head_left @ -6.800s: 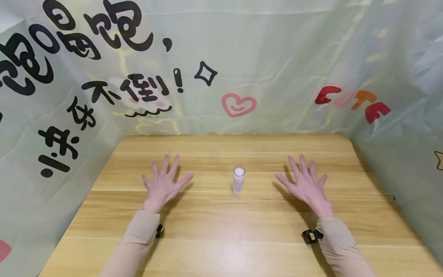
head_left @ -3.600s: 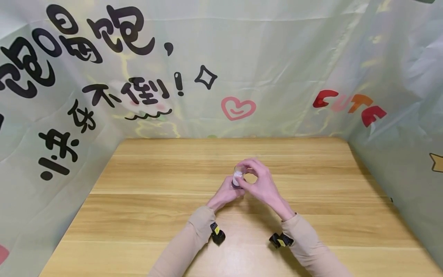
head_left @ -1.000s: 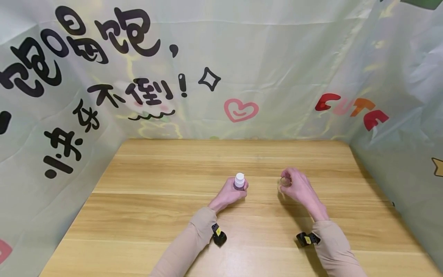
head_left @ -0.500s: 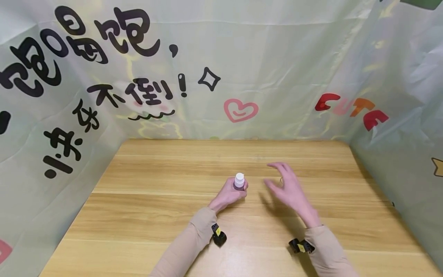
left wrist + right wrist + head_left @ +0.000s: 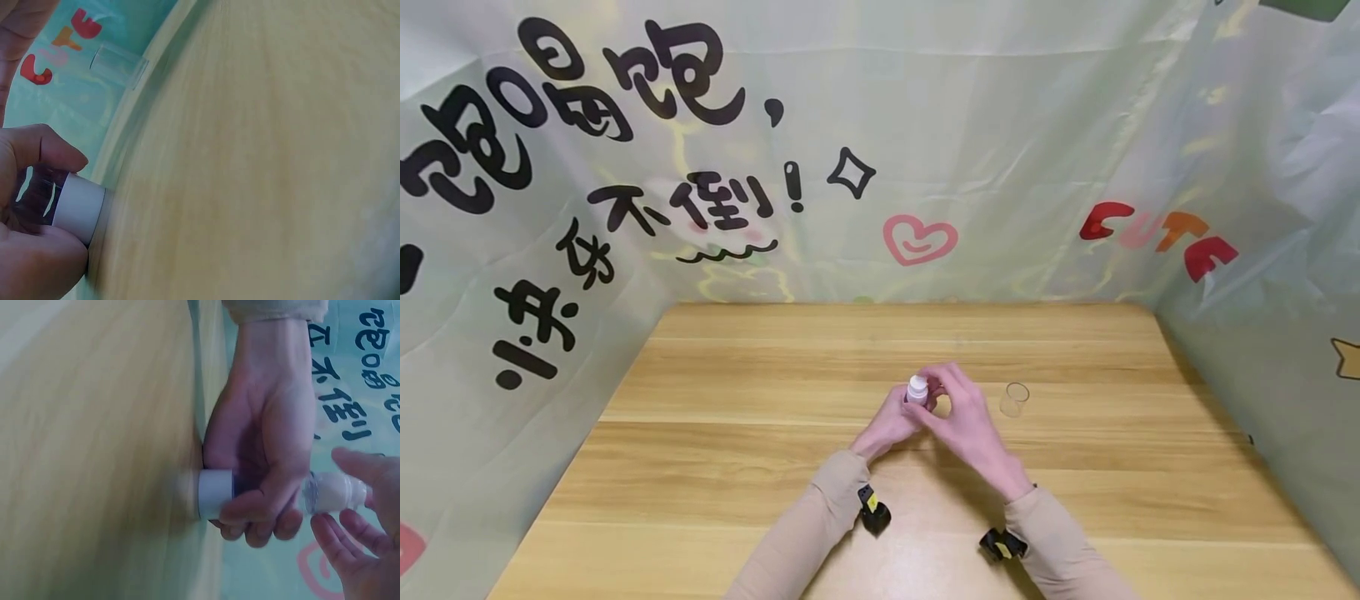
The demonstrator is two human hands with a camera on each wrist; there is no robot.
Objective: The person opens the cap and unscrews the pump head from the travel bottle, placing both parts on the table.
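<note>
My left hand (image 5: pixel 891 417) grips a small bottle (image 5: pixel 917 392) upright around its dark body. Its white base (image 5: pixel 215 494) shows below the curled fingers in both wrist views, close over the table. Above the grip, the white top (image 5: pixel 332 492) is uncovered. My right hand (image 5: pixel 966 421) reaches around that top, thumb on one side and fingers on the other. In the right wrist view, its thumb and fingertips stand spread about the top, with a gap at the thumb. A clear cylindrical cap (image 5: pixel 1015 401) stands on the table to the right.
The wooden table (image 5: pixel 760 492) runs back to a pale printed curtain (image 5: pixel 1000 150), which also closes off both sides. Black wrist cameras (image 5: pixel 875 512) hang under both sleeves, near the table surface.
My right hand lifted the clear cap off the bottle, set it down at the right, released it and came back to the bottle's top. The left hand took hold of the bottle and stayed there.
</note>
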